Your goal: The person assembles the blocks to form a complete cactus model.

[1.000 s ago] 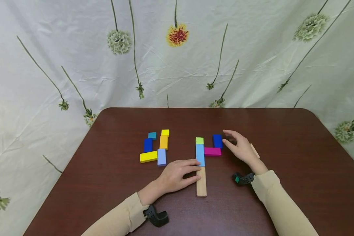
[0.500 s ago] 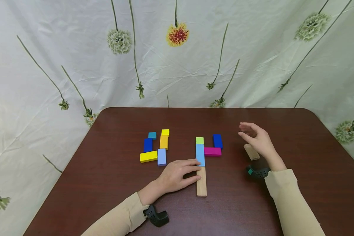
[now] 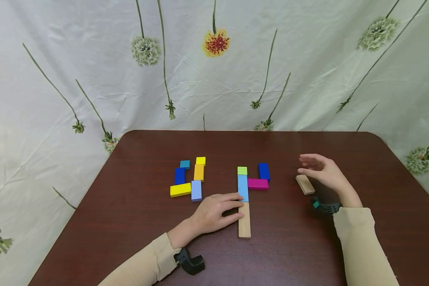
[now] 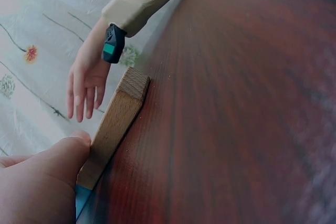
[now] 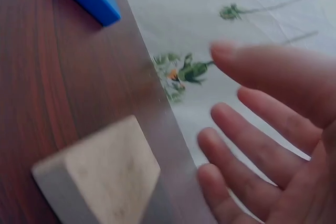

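Note:
My left hand point(image 3: 214, 214) rests its fingertips along the left side of a row of blocks, its fingers fairly straight. They touch the light blue block point(image 3: 242, 188) and the long plain wooden block point(image 3: 244, 222); the left wrist view shows the thumb against that wooden block point(image 4: 113, 132). A green block point(image 3: 242, 170) tops the row. On its right a magenta block point(image 3: 258, 184) adjoins, with a dark blue block point(image 3: 264, 171) behind it. My right hand point(image 3: 325, 172) hovers with nothing held, fingers spread loosely, beside and behind a short wooden block point(image 3: 305, 184).
Left of the row lies another group of blocks: teal point(image 3: 184, 164), dark blue point(image 3: 180, 176), long yellow point(image 3: 180, 190), periwinkle point(image 3: 196, 190), orange point(image 3: 198, 172) and small yellow point(image 3: 200, 160). The brown table point(image 3: 128, 222) ends at a flower-patterned cloth point(image 3: 236, 79).
My right hand has moved right, away from the dark blue block to beside the short wooden block, uncovering it. The left hand and the blocks stay in place.

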{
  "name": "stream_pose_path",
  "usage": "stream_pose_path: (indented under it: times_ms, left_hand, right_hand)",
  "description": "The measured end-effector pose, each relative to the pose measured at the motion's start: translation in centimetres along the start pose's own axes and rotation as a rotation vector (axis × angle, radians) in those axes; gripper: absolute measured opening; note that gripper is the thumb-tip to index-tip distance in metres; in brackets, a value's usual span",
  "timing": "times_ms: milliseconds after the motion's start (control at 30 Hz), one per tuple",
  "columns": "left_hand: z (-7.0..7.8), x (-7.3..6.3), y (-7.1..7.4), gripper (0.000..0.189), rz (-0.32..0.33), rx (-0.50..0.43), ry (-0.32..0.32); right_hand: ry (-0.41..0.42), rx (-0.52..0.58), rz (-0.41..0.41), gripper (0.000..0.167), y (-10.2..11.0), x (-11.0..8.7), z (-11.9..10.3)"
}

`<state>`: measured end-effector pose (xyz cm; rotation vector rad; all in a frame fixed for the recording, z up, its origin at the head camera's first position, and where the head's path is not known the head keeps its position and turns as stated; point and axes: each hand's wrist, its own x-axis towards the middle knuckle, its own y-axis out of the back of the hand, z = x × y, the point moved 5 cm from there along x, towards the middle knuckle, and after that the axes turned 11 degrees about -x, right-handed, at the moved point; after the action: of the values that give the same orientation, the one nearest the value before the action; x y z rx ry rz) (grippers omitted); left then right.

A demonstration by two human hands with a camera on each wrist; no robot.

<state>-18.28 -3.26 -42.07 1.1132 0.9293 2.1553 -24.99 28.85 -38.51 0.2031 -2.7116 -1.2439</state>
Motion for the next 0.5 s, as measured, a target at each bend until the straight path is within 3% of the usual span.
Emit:
stream_pose_path:
  times_ms: [333,500]
  left_hand:
    - [0.0,0.0,0.0,0.031,-0.011,-0.01,0.023]
    - [0.0,0.1,0.0,0.031,-0.005,0.0,0.004]
  right_hand:
    - [-0.025,0.061,-0.114,0.059,-0.1,-0.6,2.1]
    - [-0.038,0.124,-0.177,0.063,-0.5,-0.9,2.8]
